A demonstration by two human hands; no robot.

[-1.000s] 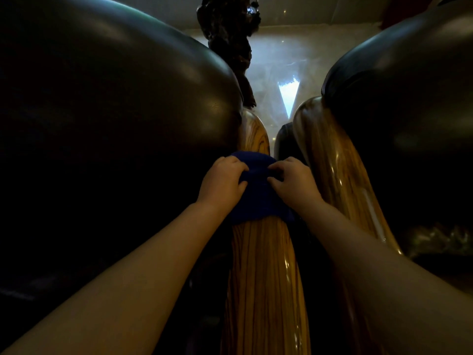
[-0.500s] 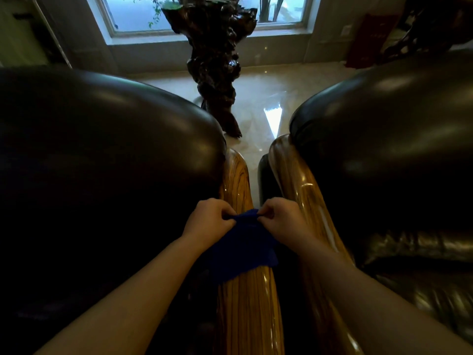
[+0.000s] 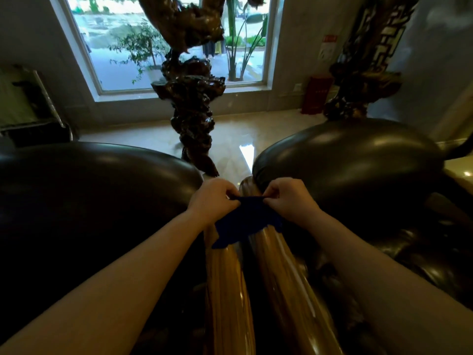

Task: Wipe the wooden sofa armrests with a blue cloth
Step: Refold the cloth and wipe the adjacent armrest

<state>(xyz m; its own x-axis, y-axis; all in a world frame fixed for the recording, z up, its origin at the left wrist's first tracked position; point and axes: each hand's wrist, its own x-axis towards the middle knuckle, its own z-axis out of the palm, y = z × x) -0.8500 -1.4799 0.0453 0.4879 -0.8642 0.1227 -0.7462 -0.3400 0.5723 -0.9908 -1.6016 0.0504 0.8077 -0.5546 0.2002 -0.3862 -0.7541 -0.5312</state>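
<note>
Both hands hold a dark blue cloth (image 3: 245, 221) stretched between them above two glossy wooden armrests. My left hand (image 3: 212, 201) pinches the cloth's upper left edge and my right hand (image 3: 289, 201) pinches its upper right edge. The cloth hangs down over the gap and drapes partly onto the left armrest (image 3: 225, 290) and the right armrest (image 3: 284, 285). The armrests run side by side toward me, striped golden brown.
Dark leather cushions flank the armrests, the left sofa back (image 3: 97, 201) and the right sofa back (image 3: 353, 170). A tall dark carved root sculpture (image 3: 194, 103) stands on the shiny floor ahead, before a window (image 3: 163, 42). A second carved stand (image 3: 363, 73) is at far right.
The view has tilted up, showing the window. Both hands lifted the cloth off the left armrest and shifted right, now holding it by its top edge across both armrests.
</note>
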